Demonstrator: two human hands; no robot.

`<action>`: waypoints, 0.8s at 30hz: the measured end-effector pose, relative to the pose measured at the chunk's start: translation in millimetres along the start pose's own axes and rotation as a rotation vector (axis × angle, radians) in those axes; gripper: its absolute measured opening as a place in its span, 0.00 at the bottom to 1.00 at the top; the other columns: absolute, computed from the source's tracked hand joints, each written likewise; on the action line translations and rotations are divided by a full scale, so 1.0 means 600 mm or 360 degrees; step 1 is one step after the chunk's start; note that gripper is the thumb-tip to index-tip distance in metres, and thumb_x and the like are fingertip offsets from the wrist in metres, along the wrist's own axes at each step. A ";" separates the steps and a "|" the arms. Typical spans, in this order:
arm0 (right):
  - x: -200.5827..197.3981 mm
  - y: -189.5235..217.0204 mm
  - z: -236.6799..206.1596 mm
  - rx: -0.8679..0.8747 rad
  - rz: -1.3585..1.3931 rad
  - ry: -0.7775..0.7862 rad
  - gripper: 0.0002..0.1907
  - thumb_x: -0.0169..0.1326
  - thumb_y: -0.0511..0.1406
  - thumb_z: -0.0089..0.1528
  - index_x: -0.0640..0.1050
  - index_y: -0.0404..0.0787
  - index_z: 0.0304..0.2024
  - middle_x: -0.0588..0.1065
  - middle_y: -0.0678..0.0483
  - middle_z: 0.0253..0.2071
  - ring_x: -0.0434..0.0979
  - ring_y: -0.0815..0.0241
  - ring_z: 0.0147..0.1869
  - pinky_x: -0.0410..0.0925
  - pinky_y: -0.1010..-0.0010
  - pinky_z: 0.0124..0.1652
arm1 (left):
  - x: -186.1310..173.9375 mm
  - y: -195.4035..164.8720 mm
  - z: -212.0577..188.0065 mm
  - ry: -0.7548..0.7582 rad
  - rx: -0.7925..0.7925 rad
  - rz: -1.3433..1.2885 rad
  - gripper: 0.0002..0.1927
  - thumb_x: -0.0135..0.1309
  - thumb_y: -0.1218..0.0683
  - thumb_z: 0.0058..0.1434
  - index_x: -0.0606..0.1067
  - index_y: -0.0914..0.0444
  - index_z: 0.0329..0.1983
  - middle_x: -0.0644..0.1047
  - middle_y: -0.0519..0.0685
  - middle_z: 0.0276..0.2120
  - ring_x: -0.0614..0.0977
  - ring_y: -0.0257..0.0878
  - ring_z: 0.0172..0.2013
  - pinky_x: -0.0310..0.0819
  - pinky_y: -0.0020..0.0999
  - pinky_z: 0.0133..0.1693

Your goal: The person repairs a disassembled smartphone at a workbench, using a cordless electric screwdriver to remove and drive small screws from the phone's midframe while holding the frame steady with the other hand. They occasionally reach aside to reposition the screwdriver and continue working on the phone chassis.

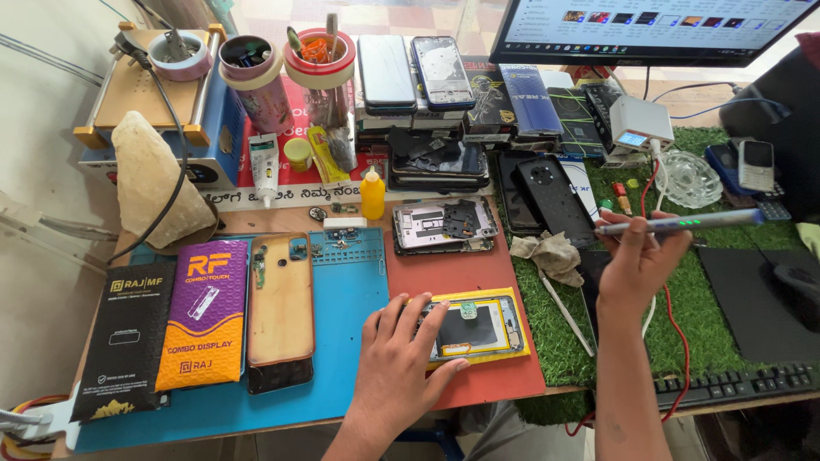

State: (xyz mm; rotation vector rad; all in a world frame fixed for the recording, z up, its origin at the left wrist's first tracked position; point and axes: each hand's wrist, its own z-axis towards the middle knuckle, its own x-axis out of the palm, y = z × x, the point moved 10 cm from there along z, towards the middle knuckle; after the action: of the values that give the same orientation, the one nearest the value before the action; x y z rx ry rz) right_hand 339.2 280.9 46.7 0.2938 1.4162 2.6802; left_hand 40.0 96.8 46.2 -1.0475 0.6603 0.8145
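My left hand lies flat on the left end of an opened phone with a yellow frame, which rests on a red mat. My right hand is raised above the green turf mat and grips a slim grey electric screwdriver with green lights, held level and pointing left. Behind the yellow phone lies another opened phone body with a grey inner frame. A gold phone back cover lies on the blue work mat to the left.
Purple and black display boxes sit at the left. Cups of tools, a small yellow bottle and stacked phones line the back. A rag, a black phone, a keyboard, a monitor and red wires are at the right.
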 end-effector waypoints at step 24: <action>0.105 0.059 -0.184 -0.0100 -0.0344 0.0327 0.20 0.49 0.35 0.74 0.61 0.34 0.64 0.79 0.45 0.42 0.80 0.62 0.44 0.73 0.74 0.45 | -0.002 -0.001 -0.002 -0.0030 0.0012 0.0012 0.39 0.61 0.38 0.57 0.67 0.62 0.66 0.70 0.57 0.61 0.65 0.57 0.63 0.53 0.53 0.61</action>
State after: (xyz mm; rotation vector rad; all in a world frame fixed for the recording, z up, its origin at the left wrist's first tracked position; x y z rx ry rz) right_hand 254.3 182.5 23.0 -0.1368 1.3227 2.6289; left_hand 39.7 95.3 47.2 -1.0298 0.6511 0.8270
